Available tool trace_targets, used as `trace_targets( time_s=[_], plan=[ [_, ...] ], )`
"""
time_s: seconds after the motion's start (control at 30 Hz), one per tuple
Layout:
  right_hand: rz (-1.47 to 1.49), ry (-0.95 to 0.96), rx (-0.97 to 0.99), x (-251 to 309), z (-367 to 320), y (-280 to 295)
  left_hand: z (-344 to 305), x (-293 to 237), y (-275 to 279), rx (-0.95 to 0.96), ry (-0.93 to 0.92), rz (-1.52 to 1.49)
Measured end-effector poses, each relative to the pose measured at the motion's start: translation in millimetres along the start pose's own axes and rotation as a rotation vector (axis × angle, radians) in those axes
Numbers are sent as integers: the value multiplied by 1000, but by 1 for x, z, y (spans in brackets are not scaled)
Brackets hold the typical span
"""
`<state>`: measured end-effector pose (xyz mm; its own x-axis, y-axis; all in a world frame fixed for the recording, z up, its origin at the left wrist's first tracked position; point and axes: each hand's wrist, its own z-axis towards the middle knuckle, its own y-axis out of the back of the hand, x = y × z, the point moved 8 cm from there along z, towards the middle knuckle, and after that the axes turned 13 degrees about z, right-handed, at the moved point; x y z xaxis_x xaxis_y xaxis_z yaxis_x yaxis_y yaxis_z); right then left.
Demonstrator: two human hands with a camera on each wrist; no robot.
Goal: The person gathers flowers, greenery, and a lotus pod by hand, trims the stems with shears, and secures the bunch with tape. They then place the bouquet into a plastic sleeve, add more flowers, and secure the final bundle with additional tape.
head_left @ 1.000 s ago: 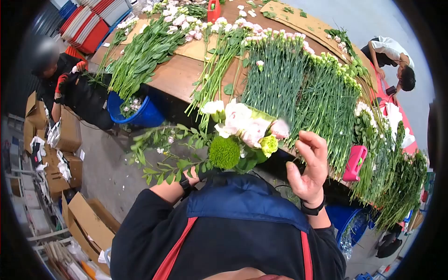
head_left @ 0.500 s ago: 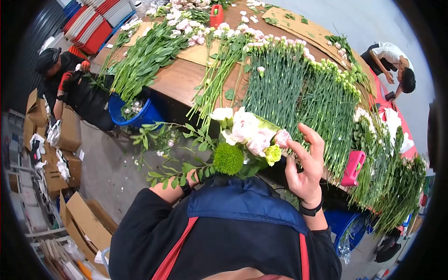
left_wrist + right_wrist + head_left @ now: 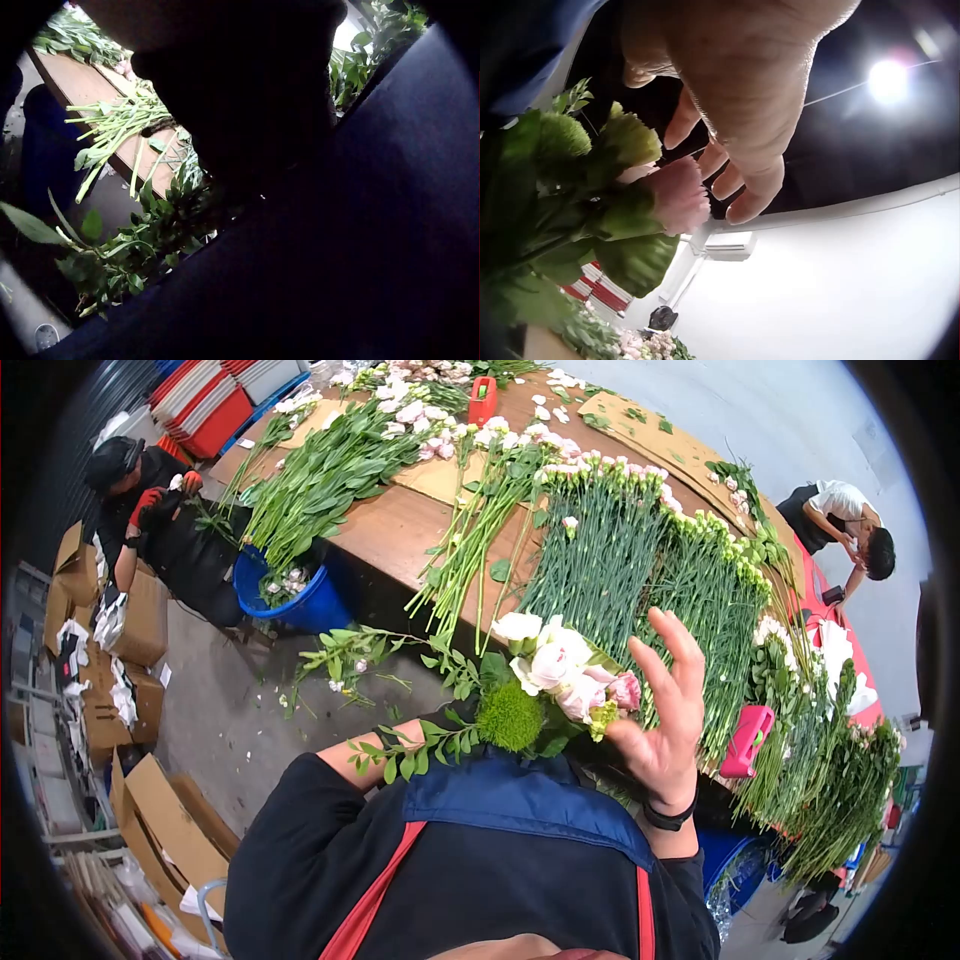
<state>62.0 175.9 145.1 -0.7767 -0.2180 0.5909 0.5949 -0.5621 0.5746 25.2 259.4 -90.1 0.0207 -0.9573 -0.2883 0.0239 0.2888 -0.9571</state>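
A mixed bouquet [image 3: 560, 665] stands in front of the person's chest, with white and pale pink blooms, a fuzzy green ball-shaped flower [image 3: 510, 717] and leafy sprigs [image 3: 425, 752] to its left. Behind its greenery the left hand holds it from below; its fingers are hidden. In the left wrist view that hand [image 3: 240, 90] is a dark silhouette. The right hand [image 3: 662, 745] is beside the bouquet's right side, fingers apart and loosely bent, its thumb at the yellow-green bloom. The right wrist view shows a pink carnation-like flower [image 3: 679, 196] close by the fingers.
A wooden table [image 3: 385, 545] bears rows of long green-stemmed flowers [image 3: 595, 560]. A pink tape dispenser [image 3: 748, 740] lies near its edge, a red one [image 3: 483, 400] farther back. A blue bucket [image 3: 295, 610] stands below. One person [image 3: 165, 520] sits left, another [image 3: 840, 525] bends at right.
The bouquet has shifted right and slightly down in view. The right hand, apart from it at first, moved toward its right side and now has its thumb at the blooms, fingers spread wider.
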Motion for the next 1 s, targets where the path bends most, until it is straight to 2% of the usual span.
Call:
trace_targets(
  time_s=[0.07, 0.17, 0.3, 0.5, 0.67, 0.7, 0.77, 0.8, 0.9, 0.97, 1.0],
  plan=[
    [0, -63, 54, -16, -4, -4, -6, -2, 0, -6, -6, 9],
    [180, -117, 85, -26, -2, -10, -10, -3, -1, -14, -12, 33],
    [226, -22, 87, -4, 34, -6, -16, -3, -1, -34, -7, 63],
    [125, 110, 433, 19, 66, -48, -27, -5, -1, -69, -6, 122],
    [76, 211, 316, 50, 62, -37, -36, -13, 1, -109, -32, 213],
    [127, 216, 328, 60, 56, -37, -37, -15, 1, -120, -37, 236],
    [-30, 259, 439, 72, 43, -50, -43, -19, 2, -141, -49, 277],
    [-118, 216, 487, 70, 38, -62, -46, -23, 3, -156, -58, 296],
    [-127, 216, 452, 66, 42, -75, -55, -33, 8, -199, -85, 367],
    [-114, 261, 425, 85, 58, -79, -62, -40, 10, -227, -90, 431],
    [-193, 344, 457, 96, 62, -90, -67, -43, 11, -248, -93, 483]
  ],
)
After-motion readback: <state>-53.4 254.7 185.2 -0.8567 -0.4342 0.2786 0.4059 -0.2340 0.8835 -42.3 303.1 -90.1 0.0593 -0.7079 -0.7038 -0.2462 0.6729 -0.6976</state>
